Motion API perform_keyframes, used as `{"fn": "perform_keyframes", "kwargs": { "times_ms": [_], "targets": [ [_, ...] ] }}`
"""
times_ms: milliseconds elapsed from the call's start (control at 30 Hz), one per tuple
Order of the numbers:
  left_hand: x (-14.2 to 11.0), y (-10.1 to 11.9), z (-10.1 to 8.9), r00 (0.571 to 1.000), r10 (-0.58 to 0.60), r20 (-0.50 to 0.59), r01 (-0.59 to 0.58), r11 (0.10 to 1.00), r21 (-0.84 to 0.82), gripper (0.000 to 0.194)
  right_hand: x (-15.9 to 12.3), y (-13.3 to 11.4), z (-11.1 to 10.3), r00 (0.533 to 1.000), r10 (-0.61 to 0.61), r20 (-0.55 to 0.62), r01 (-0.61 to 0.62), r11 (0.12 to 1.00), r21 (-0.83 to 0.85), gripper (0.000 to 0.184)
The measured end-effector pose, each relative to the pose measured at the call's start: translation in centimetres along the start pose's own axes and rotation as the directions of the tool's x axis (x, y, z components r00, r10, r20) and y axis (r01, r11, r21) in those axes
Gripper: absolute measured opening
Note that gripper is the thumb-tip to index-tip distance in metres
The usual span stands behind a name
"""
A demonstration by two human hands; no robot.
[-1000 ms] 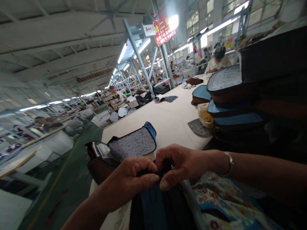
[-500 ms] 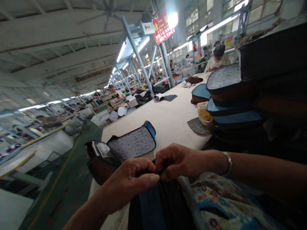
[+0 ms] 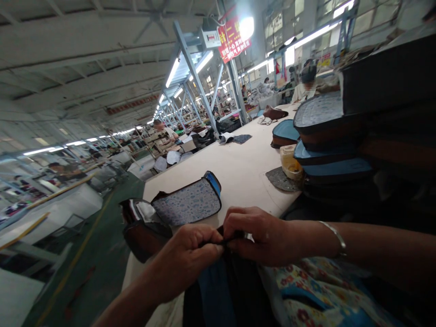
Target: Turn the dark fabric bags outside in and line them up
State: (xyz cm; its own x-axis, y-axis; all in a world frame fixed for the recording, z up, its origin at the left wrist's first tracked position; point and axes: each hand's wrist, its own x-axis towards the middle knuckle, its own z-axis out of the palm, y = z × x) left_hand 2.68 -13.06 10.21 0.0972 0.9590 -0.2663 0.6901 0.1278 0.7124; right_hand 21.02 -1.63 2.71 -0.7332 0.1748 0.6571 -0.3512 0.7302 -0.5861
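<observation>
"While the left hand (image 3: 190, 254) is pinching an edge of the dark-and-blue piece (image 3: 214, 290), what's the right hand (image 3: 262, 238) doing?"

"Pinching just beside it; the piece is extending below both. Beyond them, bare tabletop (image 3: 245, 168) is stretching between the patterned panel (image 3: 190, 202) and stacked cases (image 3: 334, 168)."

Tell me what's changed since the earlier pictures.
The right hand has turned a little, its thumb now higher, and the bracelet sits farther from it along the forearm. No grip was visibly taken or released: the left hand and right hand still pinch the dark cloth. The tub stayed put on the table.
</observation>
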Motion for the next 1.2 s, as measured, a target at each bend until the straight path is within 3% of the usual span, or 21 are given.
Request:
{"fn": "perform_keyframes", "kwargs": {
  "times_ms": [133, 267, 367, 500, 600, 667, 733, 800, 900, 1000, 1067, 1200],
  "targets": [
    [0.1, 0.0, 0.0, 0.999, -0.022, -0.03, 0.023, 0.999, 0.037, 0.021, -0.1, -1.1, -0.1, 0.998, -0.011, 0.068, 0.029, 0.96, -0.278, 0.008],
    [0.2, 0.2, 0.4, 0.997, -0.019, -0.071, 0.025, 0.996, 0.087, 0.023, 0.0, -1.8, -0.1, 0.966, 0.015, 0.259, 0.138, 0.815, -0.563, 0.005],
    [0.3, 0.4, 0.6, 0.997, -0.019, -0.072, 0.025, 0.997, 0.074, 0.022, 0.5, -2.2, 0.1, 0.926, 0.056, 0.374, 0.209, 0.747, -0.631, 0.012],
    [0.5, 0.5, 0.5, 0.998, 0.003, -0.064, 0.0, 0.999, 0.043, 0.021, 1.3, -2.0, 0.1, 0.937, 0.074, 0.341, 0.171, 0.756, -0.632, 0.008],
    [0.7, 0.2, 0.3, 0.997, 0.02, -0.07, -0.016, 0.998, 0.058, 0.022, 1.8, -0.7, -0.5, 0.969, 0.098, 0.229, 0.022, 0.882, -0.47, 0.006],
    [0.7, 0.0, 0.1, 0.999, 0.0, -0.054, 0.003, 0.999, 0.046, 0.024, 2.0, 0.7, -1.0, 0.976, 0.129, 0.174, -0.097, 0.979, -0.18, 0.005],
    [0.6, -0.3, 0.0, 0.999, -0.022, -0.025, 0.022, 1.0, 0.022, 0.026, 2.0, 1.9, -1.3, 0.966, 0.151, 0.211, -0.18, 0.976, 0.124, 0.004],
    [0.4, -0.6, 0.0, 1.0, -0.027, -0.011, 0.027, 1.0, 0.012, 0.026, 1.8, 2.6, -1.5, 0.947, 0.156, 0.281, -0.239, 0.925, 0.294, 0.015],
    [0.0, -0.8, 0.0, 0.999, -0.027, -0.027, 0.027, 1.0, 0.009, 0.026, 1.5, 2.2, -1.4, 0.929, 0.222, 0.296, -0.326, 0.872, 0.366, 0.036],
    [-0.1, -0.5, 0.2, 0.999, -0.03, -0.044, 0.031, 0.999, 0.018, 0.028, 1.4, 1.3, -1.0, 0.905, 0.327, 0.27, -0.404, 0.861, 0.309, 0.043],
    [0.0, -0.3, 0.4, 0.999, -0.018, -0.048, 0.019, 0.999, 0.03, 0.027, 1.5, 1.1, -0.5, 0.89, 0.368, 0.27, -0.437, 0.859, 0.268, 0.042],
    [0.1, 0.1, 0.8, 0.998, -0.003, -0.065, 0.009, 0.997, 0.082, 0.028, 1.8, 1.6, 0.2, 0.852, 0.41, 0.326, -0.514, 0.775, 0.369, 0.028]
  ]
}}
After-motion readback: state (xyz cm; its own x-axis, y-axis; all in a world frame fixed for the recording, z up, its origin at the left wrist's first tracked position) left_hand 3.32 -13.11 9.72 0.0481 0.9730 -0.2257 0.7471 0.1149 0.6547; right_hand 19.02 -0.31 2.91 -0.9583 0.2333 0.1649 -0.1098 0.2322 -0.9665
